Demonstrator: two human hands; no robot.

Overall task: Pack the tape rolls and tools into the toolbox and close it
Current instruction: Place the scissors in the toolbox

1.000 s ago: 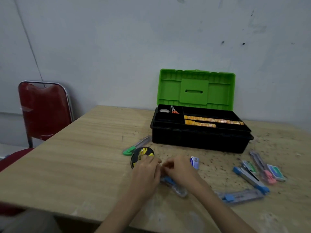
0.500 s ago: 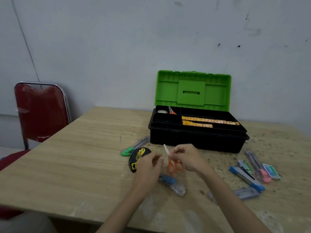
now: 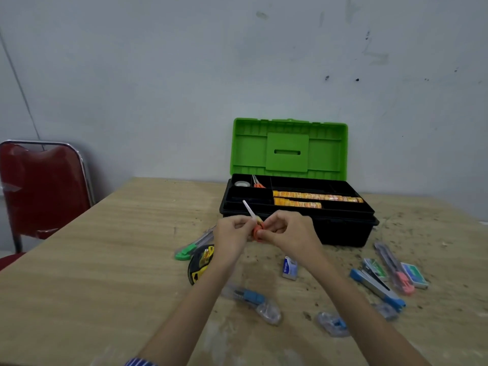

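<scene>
On wooden table (image 3: 105,260), centre: black toolbox (image 3: 298,228), green lid (image 3: 289,149) raised upright against wall. Tray contents: clear tape roll (image 3: 241,184) and orange scissors (image 3: 257,182) in left rear compartment; two yellow strips (image 3: 317,198) in long compartments.

Above table, just before toolbox front: second pair of orange-handled scissors (image 3: 254,223), blades pointing up-left. Left hand (image 3: 232,233) pinching near blade base; right hand (image 3: 287,231) curled round handle loops.

Loose on table, left: green cutter (image 3: 190,249), black-and-yellow tape roll (image 3: 199,264). Centre: small blue-white box (image 3: 290,268), blue item in clear wrap (image 3: 253,302). Right, well apart from hands: blue stapler (image 3: 377,289), pink cutter (image 3: 394,268), green box (image 3: 414,274).

Far left: red chair (image 3: 42,186).
</scene>
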